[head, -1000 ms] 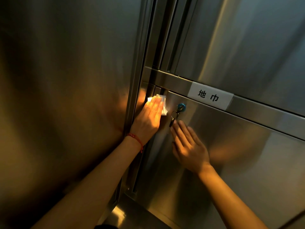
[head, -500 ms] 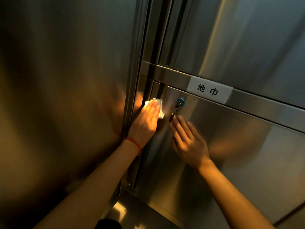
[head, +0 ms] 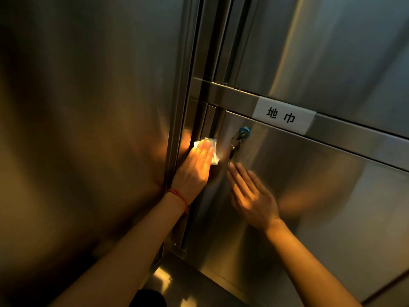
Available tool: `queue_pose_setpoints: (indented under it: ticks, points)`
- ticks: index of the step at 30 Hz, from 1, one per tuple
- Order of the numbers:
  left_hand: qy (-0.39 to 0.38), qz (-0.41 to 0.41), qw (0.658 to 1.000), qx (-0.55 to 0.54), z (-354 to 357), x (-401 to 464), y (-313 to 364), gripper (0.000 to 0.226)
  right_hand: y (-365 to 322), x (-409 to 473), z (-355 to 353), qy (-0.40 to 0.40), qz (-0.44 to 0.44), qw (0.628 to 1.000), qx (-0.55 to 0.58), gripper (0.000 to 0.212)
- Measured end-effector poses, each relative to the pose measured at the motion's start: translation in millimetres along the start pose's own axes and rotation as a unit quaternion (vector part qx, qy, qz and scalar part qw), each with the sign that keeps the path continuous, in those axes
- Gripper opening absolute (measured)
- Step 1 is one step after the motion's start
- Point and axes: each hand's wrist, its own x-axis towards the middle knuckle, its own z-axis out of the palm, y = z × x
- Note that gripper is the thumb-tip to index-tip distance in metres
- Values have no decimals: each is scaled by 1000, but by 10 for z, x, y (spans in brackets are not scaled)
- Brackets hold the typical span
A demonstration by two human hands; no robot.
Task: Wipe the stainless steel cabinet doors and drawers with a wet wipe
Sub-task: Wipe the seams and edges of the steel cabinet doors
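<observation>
My left hand (head: 194,171) lies flat on a white wet wipe (head: 213,149) and presses it against the left edge of the lower stainless steel door (head: 321,196), beside the vertical frame strip. Only the wipe's top and right corner show past my fingers. My right hand (head: 250,196) rests open and flat on the same door, fingers pointing up toward the keys (head: 234,145) that hang from a blue lock (head: 244,131). A red string bracelet (head: 179,196) circles my left wrist.
A white label (head: 284,115) with black characters sits on the horizontal rail above the lower door. Another steel door (head: 321,52) stands above it. A wide steel panel (head: 88,129) fills the left side. The steel floor ledge (head: 172,282) runs below.
My left hand has slid the wipe down the door's left edge, a little lower than before. My right hand has stayed flat on the door below the keys.
</observation>
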Motion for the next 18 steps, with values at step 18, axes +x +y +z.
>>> queue_pose_setpoints:
  ticks: [18]
  points:
    - [-26,-11,999,-27,83,-335,83,39,-102,-19,37,30,30,999,-2,48]
